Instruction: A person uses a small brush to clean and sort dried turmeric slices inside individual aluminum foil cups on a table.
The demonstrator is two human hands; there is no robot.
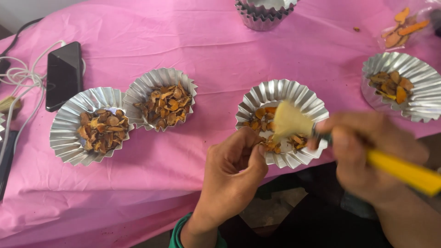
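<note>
Pink cloth (193,41) covers the counter, wrinkled and hanging over the near edge. Left hand (232,172) sits at the near edge, fingers curled and pinched at the near rim of a fluted foil cup (312,108); whether they grip a chip or the rim itself cannot be told. Right hand (367,156), blurred, is closed around a brush (317,133) with a yellow handle; its pale bristles fan over the cup's contents. Cup holds dried orange-brown chips (262,115) and stands at the near edge, roughly mid-counter. Two more filled foil cups lie toward the left: one (64,133) near the left edge, a second (142,92) just beside it, rims touching or overlapping. Fourth filled cup (413,73) at the right edge. Stack of empty cups (262,16) at the far edge. Clear bag of orange slices (402,27) in the far right corner. Black phone (63,76) lies by the left edge, white cable (20,76) coiled next to it.
</note>
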